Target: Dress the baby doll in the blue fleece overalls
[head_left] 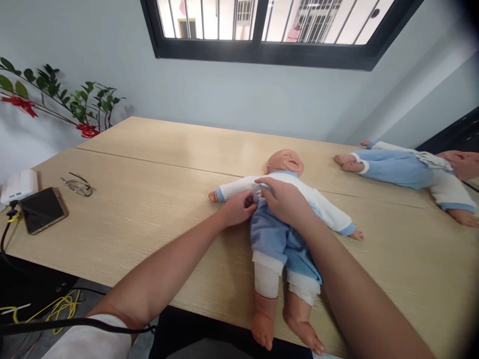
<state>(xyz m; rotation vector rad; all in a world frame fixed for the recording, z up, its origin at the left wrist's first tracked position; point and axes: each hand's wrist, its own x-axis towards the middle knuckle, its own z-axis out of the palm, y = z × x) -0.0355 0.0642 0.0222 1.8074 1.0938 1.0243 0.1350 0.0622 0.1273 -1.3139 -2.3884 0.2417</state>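
A baby doll (286,161) lies on its back on the table, arms spread, feet toward me. It wears a white top (331,209) with blue cuffs and blue trousers (267,234) with white leg ends. At one side of the trousers' waist, my left hand (238,207) is closed with its fingertips on the cloth edge. My right hand (284,197) reaches across the doll's belly, its thumb and fingers pinching the bunched waistband close to my left hand. The fingers partly hide the cloth between them.
A second doll (396,169) in similar clothes lies at the right. On the left of the table (149,239) are glasses (78,186), a phone (43,210) and a white device (20,184) with a cable. Behind stand a plant (90,102) and a window (258,47).
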